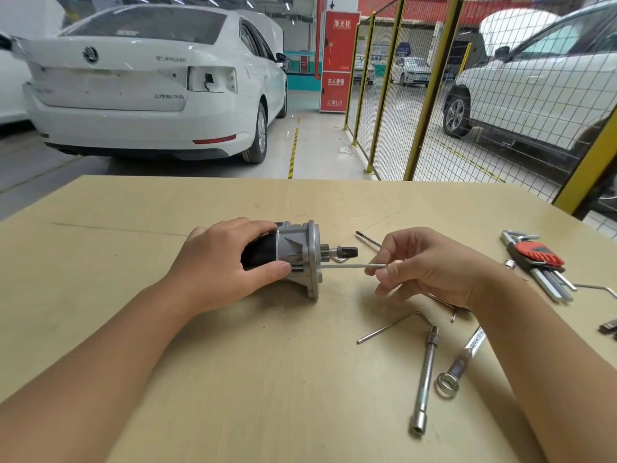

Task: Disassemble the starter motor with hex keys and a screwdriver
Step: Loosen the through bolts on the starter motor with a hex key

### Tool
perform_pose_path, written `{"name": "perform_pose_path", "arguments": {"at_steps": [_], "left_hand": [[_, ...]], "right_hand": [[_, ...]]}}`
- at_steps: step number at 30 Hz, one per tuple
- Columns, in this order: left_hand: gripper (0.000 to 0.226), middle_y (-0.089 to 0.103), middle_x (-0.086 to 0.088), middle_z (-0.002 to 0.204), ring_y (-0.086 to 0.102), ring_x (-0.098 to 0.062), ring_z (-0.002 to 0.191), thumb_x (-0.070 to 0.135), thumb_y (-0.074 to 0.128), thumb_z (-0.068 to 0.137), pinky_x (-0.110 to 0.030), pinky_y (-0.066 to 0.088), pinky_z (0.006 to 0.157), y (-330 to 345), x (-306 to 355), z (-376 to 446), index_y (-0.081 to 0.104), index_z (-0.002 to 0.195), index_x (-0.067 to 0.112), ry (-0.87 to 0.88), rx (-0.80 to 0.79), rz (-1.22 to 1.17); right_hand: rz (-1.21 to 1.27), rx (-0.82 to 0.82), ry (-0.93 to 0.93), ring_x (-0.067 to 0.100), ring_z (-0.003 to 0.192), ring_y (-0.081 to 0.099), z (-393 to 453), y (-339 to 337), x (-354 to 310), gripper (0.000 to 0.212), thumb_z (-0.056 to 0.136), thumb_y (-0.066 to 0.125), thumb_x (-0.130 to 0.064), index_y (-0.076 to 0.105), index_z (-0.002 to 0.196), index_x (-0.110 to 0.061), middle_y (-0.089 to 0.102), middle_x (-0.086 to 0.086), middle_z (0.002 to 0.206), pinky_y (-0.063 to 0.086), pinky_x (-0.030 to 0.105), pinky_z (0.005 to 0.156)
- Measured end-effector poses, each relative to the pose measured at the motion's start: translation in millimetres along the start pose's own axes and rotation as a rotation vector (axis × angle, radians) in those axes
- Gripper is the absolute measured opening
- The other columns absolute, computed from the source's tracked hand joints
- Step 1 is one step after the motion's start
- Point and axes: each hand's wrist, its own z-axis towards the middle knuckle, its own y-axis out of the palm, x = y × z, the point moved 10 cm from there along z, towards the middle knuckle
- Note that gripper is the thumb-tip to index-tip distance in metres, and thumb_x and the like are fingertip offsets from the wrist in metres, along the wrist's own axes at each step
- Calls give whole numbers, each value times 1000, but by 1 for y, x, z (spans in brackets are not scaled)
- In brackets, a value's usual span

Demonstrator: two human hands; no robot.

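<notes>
The starter motor [297, 252] lies on its side on the tan table [233, 379], black body to the left, silver flange and pinion shaft pointing right. My left hand [220, 262] grips the black body. My right hand [420, 265] pinches a thin metal rod [347, 266], a long bolt or hex key, that runs level into the flange's lower part. A screwdriver shaft [367, 238] shows behind my right hand, its handle hidden.
On the table's right side lie a loose hex key [394, 324], a socket wrench [425, 379], a ring spanner [459, 365], a red-holdered hex key set [537, 262] and another bent key [597, 288]. A yellow mesh fence and parked white cars stand beyond the table.
</notes>
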Motion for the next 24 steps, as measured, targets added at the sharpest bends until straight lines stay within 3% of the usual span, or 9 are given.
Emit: {"name": "perform_pose_path", "arguments": {"at_steps": [5, 9, 14, 16, 20, 24], "left_hand": [[75, 62, 25, 116, 58, -8, 107, 86, 45, 73, -44, 46, 97, 0, 0, 0, 57, 134, 45, 2, 0, -3], [73, 62, 26, 115, 58, -8, 106, 86, 46, 73, -44, 46, 97, 0, -1, 0, 57, 134, 46, 3, 1, -6], [73, 63, 25, 118, 59, -8, 108, 85, 46, 74, -45, 46, 97, 1, 0, 1, 57, 134, 46, 3, -1, 1], [74, 63, 25, 119, 59, -8, 109, 86, 45, 73, -45, 46, 98, 1, 0, 1, 57, 134, 45, 1, -3, 0], [75, 62, 25, 120, 59, -8, 109, 86, 45, 73, -45, 46, 98, 0, 0, 1, 57, 134, 45, -1, -5, 3], [75, 62, 24, 118, 59, -9, 108, 86, 44, 73, -45, 46, 97, 0, 0, 0, 57, 134, 45, 2, -1, 1]], "right_hand": [[2, -38, 75, 27, 59, 69, -1, 5, 5, 19, 74, 85, -23, 74, 86, -12, 70, 26, 87, 57, 33, 53], [55, -42, 39, 23, 55, 65, -1, 8, 0, 33, 74, 85, -34, 76, 89, -6, 69, 21, 81, 56, 33, 53], [156, 20, -59, 27, 59, 68, 2, 2, -9, 38, 75, 81, -7, 67, 109, 3, 68, 22, 80, 58, 35, 56], [226, 50, -84, 30, 64, 72, 2, -1, -11, 39, 72, 79, -1, 64, 107, 4, 68, 22, 78, 60, 36, 59], [341, 20, -103, 35, 73, 74, 1, -1, -16, 23, 73, 74, 3, 67, 96, 3, 70, 28, 90, 62, 39, 64], [378, -30, -118, 33, 74, 73, -2, 2, -20, 19, 83, 68, -9, 72, 96, 4, 70, 29, 99, 62, 40, 67]]}}
